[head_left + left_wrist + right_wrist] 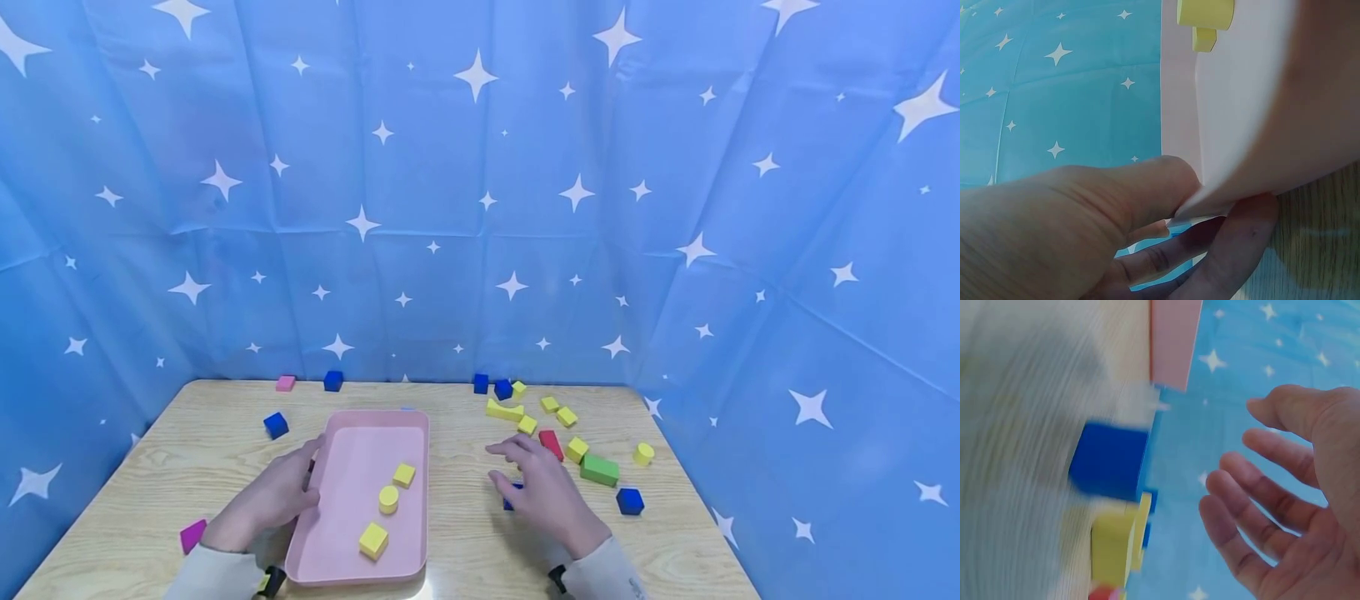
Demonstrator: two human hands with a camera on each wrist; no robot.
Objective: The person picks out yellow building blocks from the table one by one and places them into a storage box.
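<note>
My left hand point(270, 493) pinches the left rim of a pink tray point(352, 454), thumb over the edge and fingers beneath the outer wall in the left wrist view. Inside the tray lie a yellow cube point(373, 541), a yellow cylinder point(387, 499) and a smaller yellow block point(404, 475). To the right of the tray, my right hand point(546, 492) hovers with relaxed, spread fingers and nothing in them. Partly hidden behind its thumb is a blue cube point(509, 503), which the right wrist view shows apart from the fingers.
Beyond the right hand are a red block point(551, 444), a green block point(599, 470), another blue cube point(630, 501) and several yellow blocks, including a notched one point(505, 410). Left of the tray lie a purple block point(192, 536) and a blue cube point(276, 425). A starry blue curtain point(450, 167) borders the table.
</note>
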